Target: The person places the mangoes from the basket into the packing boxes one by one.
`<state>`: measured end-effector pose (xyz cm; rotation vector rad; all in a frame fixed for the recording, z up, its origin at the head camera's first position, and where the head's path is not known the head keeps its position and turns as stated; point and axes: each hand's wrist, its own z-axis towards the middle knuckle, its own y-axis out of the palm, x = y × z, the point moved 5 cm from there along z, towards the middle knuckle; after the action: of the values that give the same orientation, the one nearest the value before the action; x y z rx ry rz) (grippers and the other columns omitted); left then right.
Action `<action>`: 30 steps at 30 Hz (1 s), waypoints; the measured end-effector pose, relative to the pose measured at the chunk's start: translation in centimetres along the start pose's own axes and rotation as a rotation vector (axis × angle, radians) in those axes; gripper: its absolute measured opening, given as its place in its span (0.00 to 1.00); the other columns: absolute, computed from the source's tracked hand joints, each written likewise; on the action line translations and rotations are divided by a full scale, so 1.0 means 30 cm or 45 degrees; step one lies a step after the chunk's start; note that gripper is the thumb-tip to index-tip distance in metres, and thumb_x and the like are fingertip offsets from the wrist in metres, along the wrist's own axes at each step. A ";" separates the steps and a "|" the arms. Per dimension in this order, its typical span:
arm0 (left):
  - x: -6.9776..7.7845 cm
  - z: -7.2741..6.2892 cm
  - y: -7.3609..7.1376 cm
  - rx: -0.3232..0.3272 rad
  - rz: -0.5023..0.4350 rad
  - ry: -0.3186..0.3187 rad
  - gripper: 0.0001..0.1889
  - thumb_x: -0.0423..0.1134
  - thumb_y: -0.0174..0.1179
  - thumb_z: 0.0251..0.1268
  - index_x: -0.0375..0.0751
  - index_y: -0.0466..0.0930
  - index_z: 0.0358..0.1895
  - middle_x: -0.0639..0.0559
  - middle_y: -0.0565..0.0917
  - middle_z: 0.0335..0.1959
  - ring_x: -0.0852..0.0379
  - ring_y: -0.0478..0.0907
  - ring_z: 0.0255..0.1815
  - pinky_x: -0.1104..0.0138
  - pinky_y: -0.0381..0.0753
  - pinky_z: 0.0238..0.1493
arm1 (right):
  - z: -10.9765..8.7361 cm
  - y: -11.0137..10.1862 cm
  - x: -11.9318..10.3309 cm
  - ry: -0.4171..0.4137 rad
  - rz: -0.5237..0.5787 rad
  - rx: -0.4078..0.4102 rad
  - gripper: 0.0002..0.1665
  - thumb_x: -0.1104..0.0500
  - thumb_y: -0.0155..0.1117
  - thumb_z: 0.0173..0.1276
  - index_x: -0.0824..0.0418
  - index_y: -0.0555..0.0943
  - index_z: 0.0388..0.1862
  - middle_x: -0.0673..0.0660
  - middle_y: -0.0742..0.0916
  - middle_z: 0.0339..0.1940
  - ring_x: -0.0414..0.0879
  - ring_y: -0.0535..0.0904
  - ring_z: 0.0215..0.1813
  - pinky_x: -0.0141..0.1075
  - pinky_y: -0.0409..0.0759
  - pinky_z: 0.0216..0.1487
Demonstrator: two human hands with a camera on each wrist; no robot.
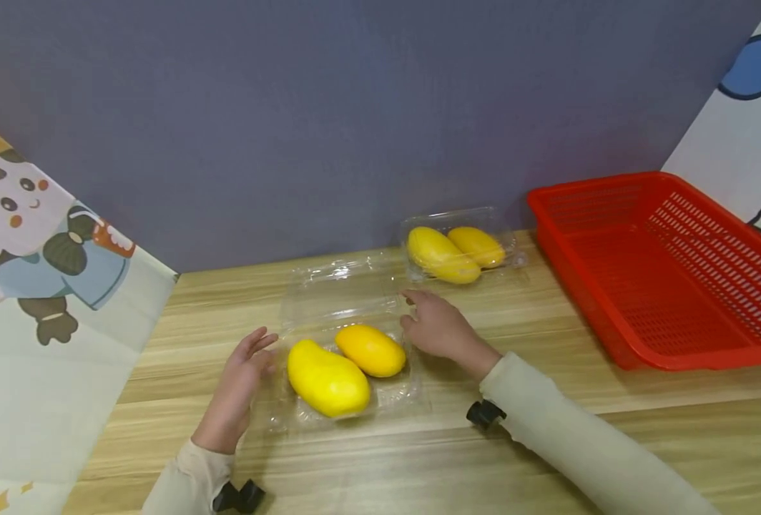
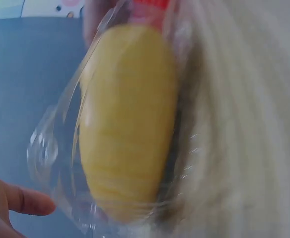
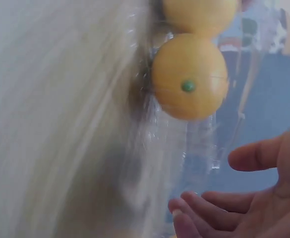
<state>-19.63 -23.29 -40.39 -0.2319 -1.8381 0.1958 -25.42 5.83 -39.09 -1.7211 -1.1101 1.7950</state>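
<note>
A clear plastic clamshell box point(image 1: 400, 392) lies opened on the wooden table, its lid point(image 1: 335, 297) folded back toward the wall. Two yellow mangoes rest in its base: a larger mango point(image 1: 327, 379) at left and a smaller mango point(image 1: 370, 350) at right, whose green stem spot faces the right wrist view. Just off the box's left side is my left hand point(image 1: 235, 386), fingers extended and thumb apart. My right hand point(image 1: 441, 325) hovers at the right side near the lid's corner, fingers loosely bent and thumb spread, nothing between them.
Behind, against the grey wall, another clear box point(image 1: 501, 223) holds two more mangoes point(image 1: 445, 254). A red plastic basket point(image 1: 586, 300) with slotted sides stands at the right. Printed cartoon panels point(image 1: 52, 250) flank the table point(image 1: 367, 472).
</note>
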 end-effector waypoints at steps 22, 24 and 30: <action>0.051 0.134 -0.033 -0.117 -0.321 0.006 0.32 0.51 0.27 0.83 0.41 0.39 0.81 0.42 0.52 0.81 0.53 0.69 0.70 0.66 0.68 0.72 | 0.051 -0.013 0.002 0.233 0.791 -0.180 0.37 0.48 0.48 0.77 0.54 0.54 0.81 0.63 0.71 0.75 0.65 0.70 0.71 0.61 0.60 0.77; 0.066 0.135 -0.039 -0.109 -0.312 0.038 0.32 0.52 0.29 0.82 0.42 0.39 0.81 0.42 0.52 0.81 0.57 0.72 0.67 0.69 0.71 0.68 | 0.055 -0.021 -0.010 0.197 0.785 -0.172 0.37 0.48 0.47 0.77 0.56 0.54 0.81 0.63 0.70 0.76 0.65 0.69 0.72 0.59 0.62 0.76; 0.109 0.141 -0.051 -0.094 -0.332 0.111 0.32 0.51 0.31 0.82 0.44 0.40 0.81 0.41 0.53 0.79 0.60 0.74 0.61 0.71 0.75 0.63 | 0.084 -0.055 -0.043 0.151 0.790 -0.135 0.35 0.52 0.46 0.77 0.58 0.56 0.80 0.62 0.68 0.77 0.63 0.67 0.74 0.55 0.66 0.75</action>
<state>-24.66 -23.98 -38.12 -0.0496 -1.7706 -0.0628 -28.02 5.19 -37.20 -2.3904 -0.6674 1.9539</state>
